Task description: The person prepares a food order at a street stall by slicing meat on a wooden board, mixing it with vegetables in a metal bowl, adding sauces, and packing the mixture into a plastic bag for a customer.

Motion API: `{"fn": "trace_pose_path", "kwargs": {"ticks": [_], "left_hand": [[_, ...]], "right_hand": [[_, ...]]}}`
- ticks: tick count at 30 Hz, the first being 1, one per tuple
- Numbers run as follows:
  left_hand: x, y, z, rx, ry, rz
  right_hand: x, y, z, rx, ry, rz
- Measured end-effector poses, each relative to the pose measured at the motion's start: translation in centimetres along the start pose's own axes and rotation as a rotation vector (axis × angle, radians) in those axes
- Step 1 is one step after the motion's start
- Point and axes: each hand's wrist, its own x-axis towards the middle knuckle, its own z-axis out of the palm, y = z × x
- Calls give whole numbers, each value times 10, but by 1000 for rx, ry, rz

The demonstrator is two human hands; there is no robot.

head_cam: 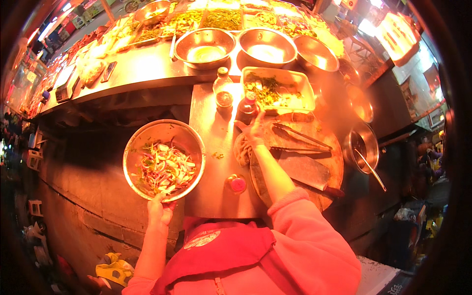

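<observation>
My left hand (161, 209) grips the near rim of a metal mixing bowl (145, 137), thumb on the rim, holding it left of the worktop. Sliced onion, pale strips and green herbs (167, 169) lie in the bowl. My right hand (254, 129) is spread, thumb and fingers apart, close to a dark bottle with a red cap (247, 107); whether it touches the bottle I cannot tell. A crumpled cloth (242, 150) lies partly beneath that wrist. Behind stands a taller bottle (223, 88) with dark contents. Nearer me is another red-capped bottle (236, 184).
A round wooden chopping board (332, 171) bears a cleaver (304, 167) and metal tongs (304, 137). Beyond it sits a plastic tray (311, 86) with greens. Metal bowls (205, 48) and food trays (222, 19) line the back counter. A pot with a ladle (363, 149) is at right.
</observation>
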Motion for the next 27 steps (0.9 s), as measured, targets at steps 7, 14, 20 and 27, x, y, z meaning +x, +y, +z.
{"fn": "trace_pose_path", "kwargs": {"ticks": [7, 14, 20, 27], "left_hand": [[2, 7, -4, -62, -135, -7], [33, 13, -23, 152, -231, -65], [45, 19, -28, 209, -315, -87], [54, 27, -30, 300, -341, -51]], "right_hand": [[19, -76, 16, -506, -153, -338], [21, -226, 14, -1219, -728, -1197], [16, -278, -20, -1431, -643, -953], [3, -277, 1, -1430, -435, -1062]]}}
